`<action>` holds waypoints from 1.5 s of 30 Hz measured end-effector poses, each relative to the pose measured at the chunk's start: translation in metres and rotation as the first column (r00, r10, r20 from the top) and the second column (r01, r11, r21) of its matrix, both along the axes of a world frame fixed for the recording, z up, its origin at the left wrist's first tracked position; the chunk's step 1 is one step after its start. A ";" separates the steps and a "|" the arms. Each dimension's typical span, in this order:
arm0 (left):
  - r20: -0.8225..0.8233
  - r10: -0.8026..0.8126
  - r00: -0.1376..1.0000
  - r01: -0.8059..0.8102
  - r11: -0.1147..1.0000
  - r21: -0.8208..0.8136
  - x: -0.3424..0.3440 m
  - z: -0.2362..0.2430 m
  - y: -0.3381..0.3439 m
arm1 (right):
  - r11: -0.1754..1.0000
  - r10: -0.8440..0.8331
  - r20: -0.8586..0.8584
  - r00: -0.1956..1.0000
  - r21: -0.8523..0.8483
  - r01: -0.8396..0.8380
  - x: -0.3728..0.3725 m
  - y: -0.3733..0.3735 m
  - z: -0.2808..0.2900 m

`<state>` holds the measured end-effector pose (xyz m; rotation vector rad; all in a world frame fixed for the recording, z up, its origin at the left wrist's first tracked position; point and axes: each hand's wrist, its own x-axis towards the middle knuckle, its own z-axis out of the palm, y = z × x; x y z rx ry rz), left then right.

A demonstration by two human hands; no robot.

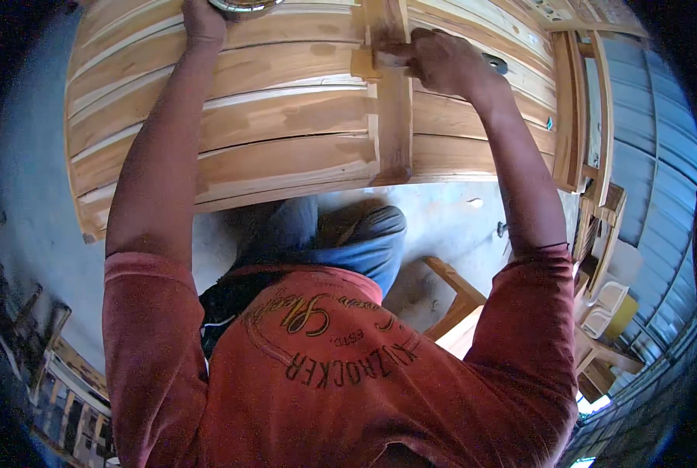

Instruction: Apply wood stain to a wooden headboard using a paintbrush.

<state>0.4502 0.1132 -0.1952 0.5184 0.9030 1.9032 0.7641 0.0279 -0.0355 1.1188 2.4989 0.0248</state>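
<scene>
My right hand (450,64) is closed around a paintbrush (393,56), its head blurred against the upright crosspiece (395,117) of a slatted wooden panel (286,113). Darker, wet-looking patches mark the crosspiece and some of the slats. At the upper edge, my left hand (205,22) is beside a round, shiny-rimmed container (247,6), seemingly touching it. Both are cut off by the picture's edge, so the left fingers and the container's contents do not show. A dark oval thing (495,62) lies on the slats just past my right hand.
The panel's near edge runs just above my knees (364,234). At right stands a wooden frame (590,117) against a bluish corrugated wall (652,156). Below it are white plastic chairs (607,308) and wooden pieces. An angled wooden leg (454,285) rises beside me; slatted woodwork (71,413) is at lower left.
</scene>
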 end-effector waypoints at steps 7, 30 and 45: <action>-0.162 -0.039 0.986 0.023 0.995 -0.100 0.005 0.007 -0.004 | 0.998 -0.055 -0.059 0.997 -0.035 0.053 -0.003 -0.004 -0.003; 0.080 -0.010 0.997 0.022 0.989 -0.146 0.008 0.025 -0.011 | 0.936 -0.328 -0.297 0.897 -0.231 0.265 -0.015 -0.009 0.003; 0.078 -0.441 0.894 0.418 0.884 0.208 0.008 0.048 -0.024 | 0.891 -0.301 -0.232 0.925 -0.415 0.186 0.006 -0.053 0.003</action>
